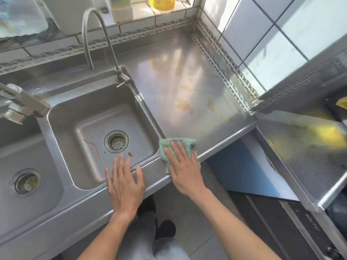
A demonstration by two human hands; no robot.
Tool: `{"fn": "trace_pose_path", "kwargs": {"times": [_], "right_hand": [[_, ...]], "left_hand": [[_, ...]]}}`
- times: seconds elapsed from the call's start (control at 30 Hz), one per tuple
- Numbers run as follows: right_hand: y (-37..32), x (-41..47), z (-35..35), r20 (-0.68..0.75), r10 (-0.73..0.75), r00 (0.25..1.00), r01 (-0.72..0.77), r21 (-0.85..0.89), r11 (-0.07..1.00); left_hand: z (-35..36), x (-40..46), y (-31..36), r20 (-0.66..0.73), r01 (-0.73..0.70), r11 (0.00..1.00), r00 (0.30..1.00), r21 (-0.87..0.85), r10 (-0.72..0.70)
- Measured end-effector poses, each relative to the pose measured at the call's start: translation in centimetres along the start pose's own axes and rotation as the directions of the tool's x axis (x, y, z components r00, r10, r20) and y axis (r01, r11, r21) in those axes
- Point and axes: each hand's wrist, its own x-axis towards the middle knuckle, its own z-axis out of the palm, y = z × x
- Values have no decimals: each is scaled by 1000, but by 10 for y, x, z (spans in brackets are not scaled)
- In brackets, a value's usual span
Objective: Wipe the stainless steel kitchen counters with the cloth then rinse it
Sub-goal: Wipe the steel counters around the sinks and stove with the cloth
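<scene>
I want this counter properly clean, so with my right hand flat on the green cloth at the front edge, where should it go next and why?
Probably push the green cloth away from you, up the counter. Your right hand presses it at the front corner beside the sink, while the yellowish stains lie farther back, unwiped.

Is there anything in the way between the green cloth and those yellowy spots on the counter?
Nothing visible. The right hand presses the green cloth flat on the counter's front edge, and bare steel lies between it and the yellowish stains farther back. The left hand rests by the sink, off to the side.
</scene>
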Motion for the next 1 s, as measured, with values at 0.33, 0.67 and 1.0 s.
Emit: {"fn": "trace_pose_path", "kwargs": {"times": [0.33, 0.67, 1.0], "right_hand": [[99, 30, -45, 92, 307, 947, -314, 67, 947], [49, 0, -18, 131, -113, 985, 114, -1, 994], [235, 19, -77, 51, 200, 979, -198, -36, 980]], "left_hand": [[-18, 21, 29, 189, -41, 968, 978, -249, 90], [0, 29, 99, 178, -82, 958, 975, -276, 135], [30, 61, 166, 94, 133, 946, 990, -296, -110]]}}
